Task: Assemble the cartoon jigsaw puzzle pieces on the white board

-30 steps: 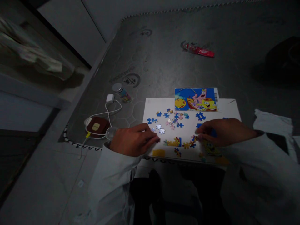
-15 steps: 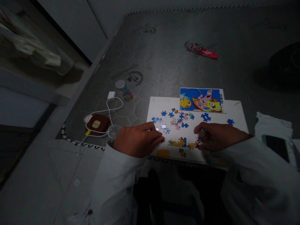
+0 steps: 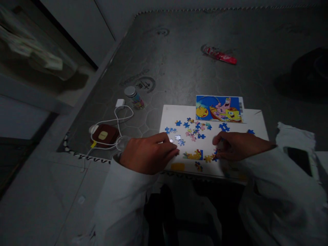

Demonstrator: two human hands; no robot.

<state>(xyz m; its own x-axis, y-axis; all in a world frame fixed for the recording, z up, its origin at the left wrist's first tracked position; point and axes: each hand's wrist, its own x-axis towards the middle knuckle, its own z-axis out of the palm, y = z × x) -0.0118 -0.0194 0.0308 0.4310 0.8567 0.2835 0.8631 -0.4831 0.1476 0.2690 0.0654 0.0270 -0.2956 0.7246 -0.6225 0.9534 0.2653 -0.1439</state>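
My left hand is closed in a pinch over the left part of a white board. Whatever is between its fingertips is too small to make out. A joined strip of yellow and blue puzzle pieces lies just right of those fingertips. My right hand is curled at the strip's right side, its lower fingertips on a dark puzzle piece beside a yellow puzzle piece. Loose blue and pink puzzle pieces lie above, between the hands. Another puzzle piece lies below the strip.
A cartoon picture card overlaps the board's back edge. Left of the board stand a lidded jar, a white cable and a brown box. A red packet lies farther back; a phone rests at right.
The fingers of my right hand have drawn closer together at the dark piece. My left hand has stayed nearly still. The whole view has shifted slightly.
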